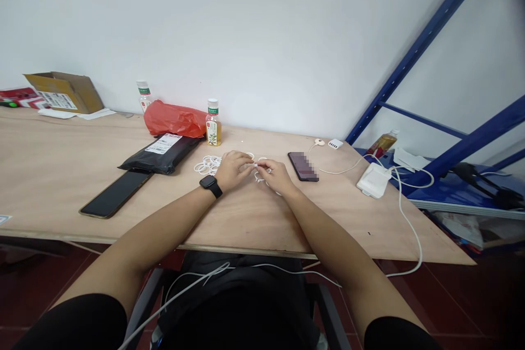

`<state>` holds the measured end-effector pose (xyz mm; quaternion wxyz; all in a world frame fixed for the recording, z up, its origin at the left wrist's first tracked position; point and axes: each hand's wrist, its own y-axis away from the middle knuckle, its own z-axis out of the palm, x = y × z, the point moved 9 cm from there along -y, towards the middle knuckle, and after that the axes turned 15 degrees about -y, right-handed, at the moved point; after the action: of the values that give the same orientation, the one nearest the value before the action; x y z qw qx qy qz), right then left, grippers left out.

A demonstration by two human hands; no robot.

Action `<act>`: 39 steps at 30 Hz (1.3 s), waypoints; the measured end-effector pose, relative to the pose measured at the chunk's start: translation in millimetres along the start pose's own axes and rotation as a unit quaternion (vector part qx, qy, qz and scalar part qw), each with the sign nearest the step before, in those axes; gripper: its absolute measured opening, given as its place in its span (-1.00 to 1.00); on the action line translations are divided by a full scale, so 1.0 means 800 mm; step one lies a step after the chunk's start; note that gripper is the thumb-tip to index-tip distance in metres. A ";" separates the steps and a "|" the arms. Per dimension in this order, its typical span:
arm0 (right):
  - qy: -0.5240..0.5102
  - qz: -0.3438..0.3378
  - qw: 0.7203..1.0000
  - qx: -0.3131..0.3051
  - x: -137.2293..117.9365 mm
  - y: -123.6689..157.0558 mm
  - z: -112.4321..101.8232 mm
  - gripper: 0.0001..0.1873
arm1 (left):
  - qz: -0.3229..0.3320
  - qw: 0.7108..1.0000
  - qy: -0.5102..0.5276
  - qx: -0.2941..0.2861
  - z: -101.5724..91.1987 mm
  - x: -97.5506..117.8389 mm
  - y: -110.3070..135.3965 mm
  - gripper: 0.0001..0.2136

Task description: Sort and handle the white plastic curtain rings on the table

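At centre frame, the left hand [232, 170] and right hand [275, 176] pinched a white cable [259, 165] between their fingertips, its looped coil [208, 164] lying leftward, just beside the left hand

A thin white cable [209, 164] lies in loose round coils on the pale plywood surface [246, 219], partly under the left hand [233, 170], with a short length pinched between it and the right hand [275, 176].
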<state>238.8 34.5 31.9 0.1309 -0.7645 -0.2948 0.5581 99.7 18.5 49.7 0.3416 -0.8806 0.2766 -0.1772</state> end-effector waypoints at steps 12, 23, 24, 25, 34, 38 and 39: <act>0.052 -0.005 0.999 -0.013 -0.001 0.001 0.001 -0.85 | 0.020 0.999 0.014 -0.028 0.008 0.004 -0.002 -0.79; 0.062 0.005 0.998 -0.001 -0.002 0.003 0.002 -0.86 | 0.016 0.999 0.001 -0.042 0.004 0.009 -0.004 -0.83; 0.057 0.009 0.998 -0.002 -0.002 0.002 0.002 -0.86 | 0.012 0.999 -0.001 -0.043 0.005 0.008 -0.004 -0.84; 0.052 0.011 0.999 -0.003 -0.002 0.001 0.003 -0.85 | 0.008 0.999 -0.003 -0.042 0.005 0.007 -0.005 -0.85; 0.168 -0.023 0.978 -0.126 0.002 -0.002 0.018 -0.69 | -0.028 0.996 -0.063 -0.055 -0.001 -0.016 -0.008 -0.92; 0.232 -0.014 0.958 -0.171 0.015 0.004 0.022 -0.70 | -0.067 0.984 -0.137 -0.098 0.010 -0.041 -0.004 -0.93; 0.239 -0.011 0.954 -0.179 0.017 0.005 0.024 -0.71 | -0.073 0.980 -0.150 -0.110 0.014 -0.047 -0.003 -0.94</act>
<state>225.3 36.8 12.5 0.0646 -0.8833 -0.3583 0.2954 76.9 48.5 38.5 0.2660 -0.9473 0.1746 -0.0361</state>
